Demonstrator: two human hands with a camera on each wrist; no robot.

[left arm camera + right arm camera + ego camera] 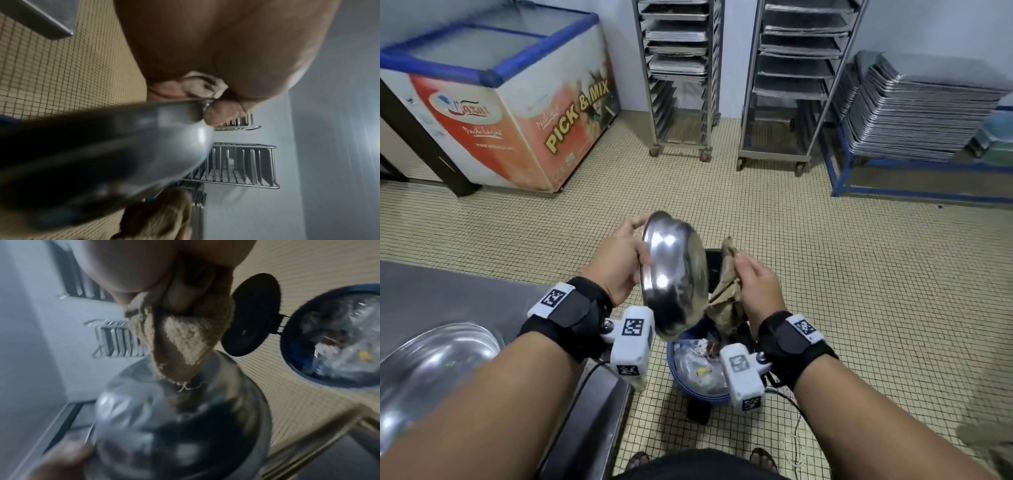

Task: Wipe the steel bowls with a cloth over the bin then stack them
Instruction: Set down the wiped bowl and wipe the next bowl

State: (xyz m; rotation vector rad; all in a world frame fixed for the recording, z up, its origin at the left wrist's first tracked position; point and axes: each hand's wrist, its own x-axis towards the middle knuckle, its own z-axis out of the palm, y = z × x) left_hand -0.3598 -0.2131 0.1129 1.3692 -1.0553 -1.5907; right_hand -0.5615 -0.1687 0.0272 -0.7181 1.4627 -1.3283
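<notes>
Gripping a tilted steel bowl (674, 274) by its rim, the left hand (619, 260) holds it over the bin (678, 373); the right hand (756, 284) clutches a brown cloth (726, 298) beside it. Another bowl (431, 363) sits near the counter (465, 294) edge.

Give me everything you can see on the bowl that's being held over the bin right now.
The bowl is shiny steel, shallow and round with a thin rolled rim, reflecting room lights. It is tipped on edge, its outer side facing the head camera, above the open blue bin. The left hand grips its rim, thumb on the outside. The brown cloth, bunched in the right hand, sits at its open side; the right wrist view suggests contact, though blurred.
</notes>
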